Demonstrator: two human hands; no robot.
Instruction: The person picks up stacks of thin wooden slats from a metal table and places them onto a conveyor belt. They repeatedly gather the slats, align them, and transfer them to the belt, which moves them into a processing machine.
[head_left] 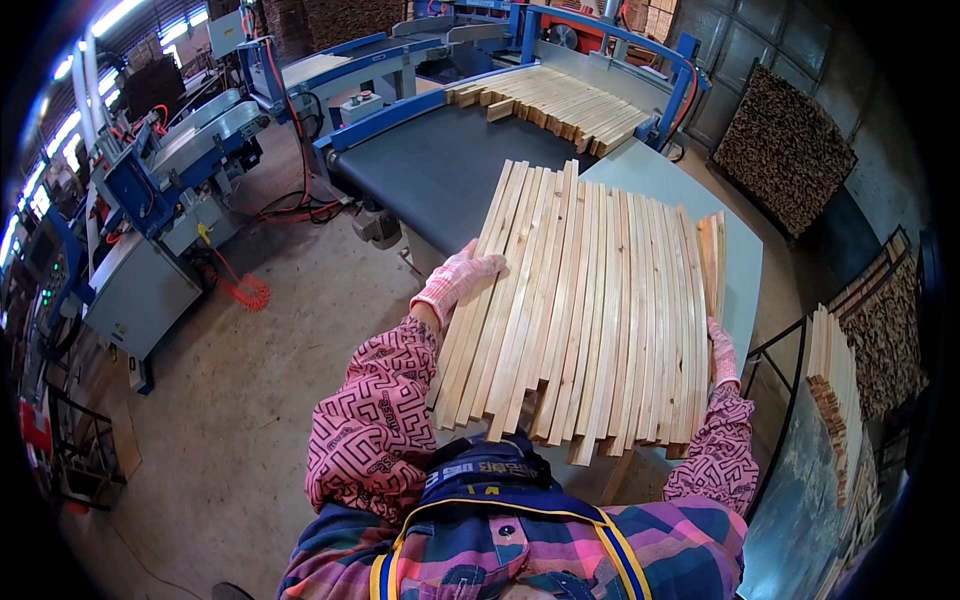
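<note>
A wide row of pale wooden strips point(590, 310) lies side by side between my two gloved hands, their near ends uneven. My left hand point(458, 283), in a pinkish knitted glove, presses the row's left edge, its thumb over the top. On the opposite edge, my right hand point(722, 352) grips from the side; part of it is hidden by the wood. Beyond the row's right side stands another short wooden piece point(712, 255). The far ends of the strips reach over the black conveyor belt point(430, 170) and a pale tabletop point(742, 262).
More strips point(560, 100) rest at the belt's far end, beneath a blue machine frame point(600, 25). Stacked wood point(785, 150) stands by the right wall. A side table point(790, 510) with strips is at lower right. Another machine point(150, 270) and a coiled red hose point(248, 293) are left.
</note>
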